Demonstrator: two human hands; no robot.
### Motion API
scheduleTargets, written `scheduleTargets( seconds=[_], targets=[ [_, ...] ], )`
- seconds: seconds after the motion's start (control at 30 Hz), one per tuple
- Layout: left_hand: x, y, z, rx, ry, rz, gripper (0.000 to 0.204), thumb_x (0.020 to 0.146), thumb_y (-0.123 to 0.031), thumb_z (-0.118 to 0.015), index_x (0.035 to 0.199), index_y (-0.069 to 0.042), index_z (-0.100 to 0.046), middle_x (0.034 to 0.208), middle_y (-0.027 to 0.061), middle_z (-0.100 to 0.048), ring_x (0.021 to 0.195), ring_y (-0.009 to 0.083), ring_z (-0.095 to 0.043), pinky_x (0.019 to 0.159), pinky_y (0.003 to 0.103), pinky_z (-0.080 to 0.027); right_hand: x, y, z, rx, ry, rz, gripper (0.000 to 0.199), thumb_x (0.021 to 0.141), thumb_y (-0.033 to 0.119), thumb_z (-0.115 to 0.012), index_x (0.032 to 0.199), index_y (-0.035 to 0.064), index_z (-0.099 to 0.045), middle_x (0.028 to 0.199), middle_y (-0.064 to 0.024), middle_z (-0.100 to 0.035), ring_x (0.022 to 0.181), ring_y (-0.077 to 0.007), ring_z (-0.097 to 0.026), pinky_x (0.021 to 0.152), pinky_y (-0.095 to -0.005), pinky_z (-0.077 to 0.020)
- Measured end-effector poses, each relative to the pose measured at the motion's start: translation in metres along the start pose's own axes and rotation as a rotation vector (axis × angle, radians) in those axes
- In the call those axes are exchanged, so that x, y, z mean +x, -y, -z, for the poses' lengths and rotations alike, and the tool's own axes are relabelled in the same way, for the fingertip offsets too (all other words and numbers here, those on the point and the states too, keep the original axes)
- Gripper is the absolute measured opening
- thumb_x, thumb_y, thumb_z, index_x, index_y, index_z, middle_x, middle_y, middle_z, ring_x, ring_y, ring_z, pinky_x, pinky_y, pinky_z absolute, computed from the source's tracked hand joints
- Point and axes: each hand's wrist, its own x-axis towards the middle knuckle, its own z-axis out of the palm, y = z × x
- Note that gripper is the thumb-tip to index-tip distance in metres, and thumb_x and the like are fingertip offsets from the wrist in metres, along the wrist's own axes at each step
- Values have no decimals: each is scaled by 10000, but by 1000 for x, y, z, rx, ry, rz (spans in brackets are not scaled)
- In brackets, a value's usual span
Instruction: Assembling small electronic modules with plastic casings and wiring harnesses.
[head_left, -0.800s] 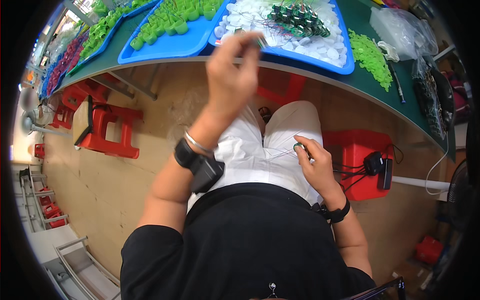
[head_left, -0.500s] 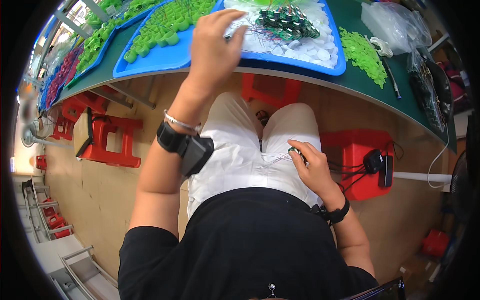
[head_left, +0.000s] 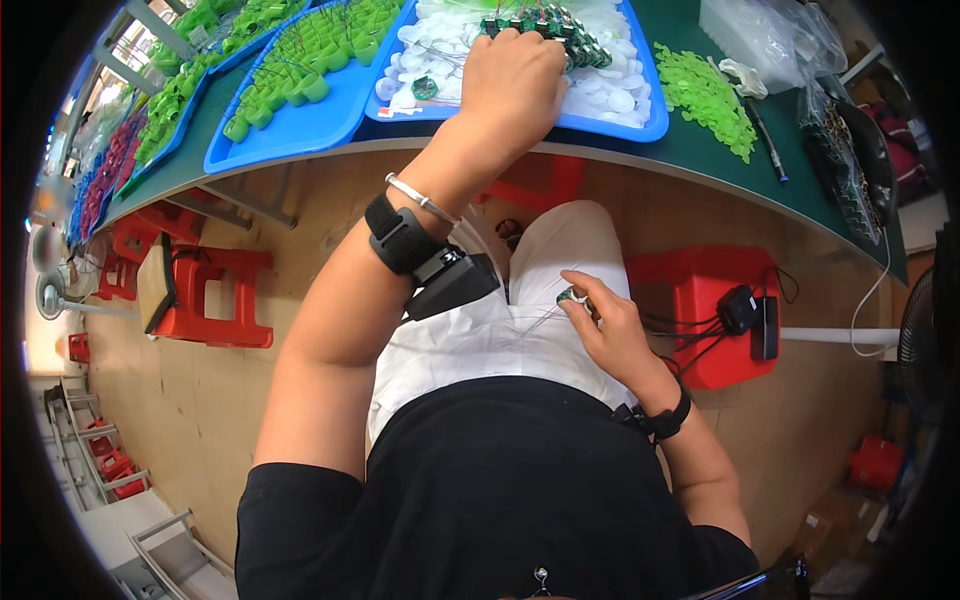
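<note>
My left hand [head_left: 512, 78] reaches up into a blue tray [head_left: 640, 125] on the green table, fingers curled down among white round discs [head_left: 425, 50] and a cluster of small dark green parts [head_left: 575, 35]. What it grips is hidden under the knuckles. A black band with a device sits on that wrist [head_left: 425, 255]. My right hand [head_left: 605, 325] rests on my lap over white trousers, pinching a small round green-and-white part [head_left: 567, 296] with thin wires trailing left.
A second blue tray [head_left: 300, 125] of green cups sits left of the first. Loose green pieces [head_left: 705, 95], a pen [head_left: 765, 140] and a clear bag [head_left: 765, 35] lie on the green table. Red stools [head_left: 215, 295] stand left; a red box [head_left: 700, 320] with black cables lies right.
My left hand has moved from the air above my lap up and forward into the blue tray. The right hand stayed on my lap with its small part.
</note>
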Motion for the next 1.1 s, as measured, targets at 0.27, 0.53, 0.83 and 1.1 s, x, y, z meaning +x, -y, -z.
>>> scheduleTargets(
  seconds=[0.27, 0.53, 0.83, 1.1],
  targets=[
    [-47, -49, 59, -818, -140, 225, 108, 855, -90, -681, 909, -19, -620, 857, 58, -653, 763, 133, -625, 668, 281, -493, 5, -1, 13, 695, 27, -437, 242, 963, 110, -558, 1171, -14, -546, 920, -69, -627, 803, -125, -622, 702, -270, -511],
    [-155, -80, 35, -1550, 338, 965, 229, 926, -33, -580, 1144, 37, -586, 1007, 88, -644, 882, 127, -636, 776, 265, -549, 8, 6, 14, 743, 2, -303, 250, 967, 56, -530, 1203, -26, -533, 996, -90, -613, 911, -139, -612, 800, -281, -530],
    [-166, -95, 32, -1562, 376, 986, 273, 909, 21, -582, 1179, 51, -553, 1077, 121, -630, 949, 152, -635, 848, 283, -543, 4, 5, 8, 705, -25, -335, 175, 964, 53, -538, 1112, -39, -521, 1038, -103, -619, 890, -141, -630, 776, -284, -557],
    [-177, -104, 18, -1596, 263, 979, 320, 924, -38, -580, 1220, 66, -513, 1046, 123, -638, 956, 164, -637, 851, 286, -522, 2, -1, 0, 677, -59, -344, 171, 959, 58, -549, 1100, -37, -531, 1037, -101, -623, 908, -141, -640, 755, -279, -562]
  ],
)
